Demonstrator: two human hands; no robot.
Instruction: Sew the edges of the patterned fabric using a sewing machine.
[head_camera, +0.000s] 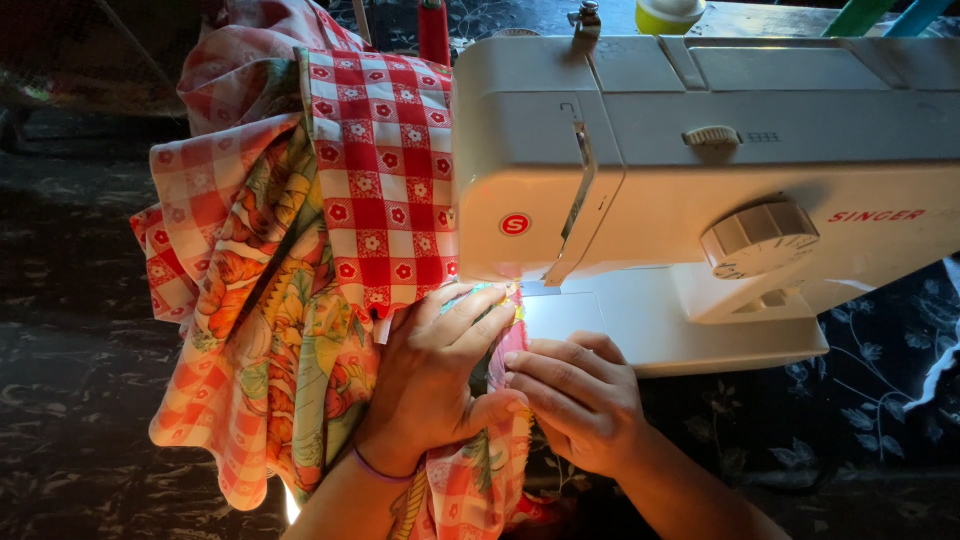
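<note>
A white sewing machine (700, 170) stands on a dark floral-patterned table. Red-and-white checked fabric with small flowers (385, 180) is bunched to its left, joined to orange, yellow and green floral cloth (290, 330). My left hand (430, 380) lies flat on the fabric, fingers stretched toward the needle area under the machine's head. My right hand (580, 395) rests beside it, fingertips pressing the cloth edge at the machine bed (640, 320). The needle itself is hidden behind the fabric and fingers.
A large round dial (758, 238) and a smaller knob (711, 136) sit on the machine's front. A yellow-green container (670, 14) stands behind the machine. A red upright object (434, 32) rises behind the fabric. Dark tablecloth (860, 400) surrounds everything.
</note>
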